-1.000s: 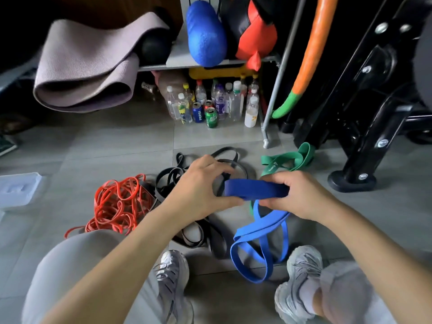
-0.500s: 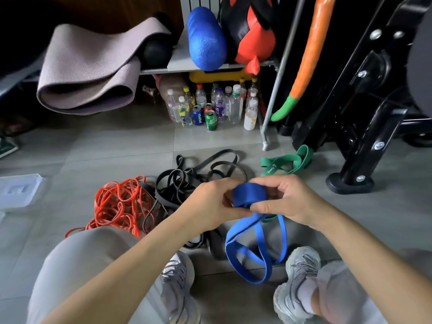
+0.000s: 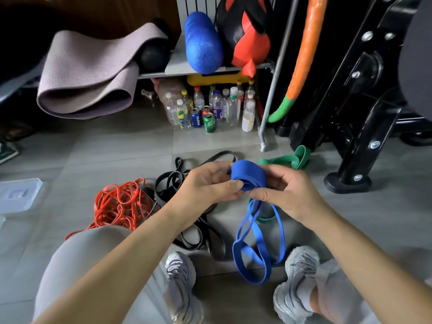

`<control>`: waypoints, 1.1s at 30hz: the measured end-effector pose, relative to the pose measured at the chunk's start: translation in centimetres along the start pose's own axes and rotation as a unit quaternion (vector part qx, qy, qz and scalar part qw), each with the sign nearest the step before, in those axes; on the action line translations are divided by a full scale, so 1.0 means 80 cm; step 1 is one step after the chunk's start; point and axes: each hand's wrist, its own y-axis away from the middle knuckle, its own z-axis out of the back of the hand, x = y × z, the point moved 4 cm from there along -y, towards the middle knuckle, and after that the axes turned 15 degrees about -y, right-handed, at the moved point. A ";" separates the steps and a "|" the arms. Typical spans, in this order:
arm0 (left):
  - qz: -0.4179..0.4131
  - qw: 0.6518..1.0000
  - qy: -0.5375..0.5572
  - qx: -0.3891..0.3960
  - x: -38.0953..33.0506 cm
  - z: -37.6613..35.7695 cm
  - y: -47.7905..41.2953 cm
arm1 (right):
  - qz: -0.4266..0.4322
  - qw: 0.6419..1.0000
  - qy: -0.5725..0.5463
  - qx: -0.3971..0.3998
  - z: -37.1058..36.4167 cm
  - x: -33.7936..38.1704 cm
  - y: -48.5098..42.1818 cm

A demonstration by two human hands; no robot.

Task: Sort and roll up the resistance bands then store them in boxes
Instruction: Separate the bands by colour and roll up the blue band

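Head camera: two hands, left hand and right hand, both pinching one blue band at its rolled end, above the floor. Hangs with long axis running from the roll down toward the floor's near edge, loose loops ending between two shoes. Beyond: one green band, one orange tangle, one black tangle, strands too snarled to count.

Bare floor lies open ahead; orange bands and black bands crowd the middle.
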 end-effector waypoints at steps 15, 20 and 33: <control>-0.109 0.847 -0.517 -0.052 0.008 0.006 0.006 | 0.006 0.908 0.412 0.073 -0.004 -0.015 -0.017; -0.081 0.793 -0.603 -0.015 0.028 -0.007 0.005 | 0.030 0.862 0.488 0.133 -0.022 -0.029 -0.017; -0.035 0.981 -0.183 -0.053 -0.003 0.007 -0.007 | -0.033 0.996 0.078 0.041 0.003 -0.004 -0.011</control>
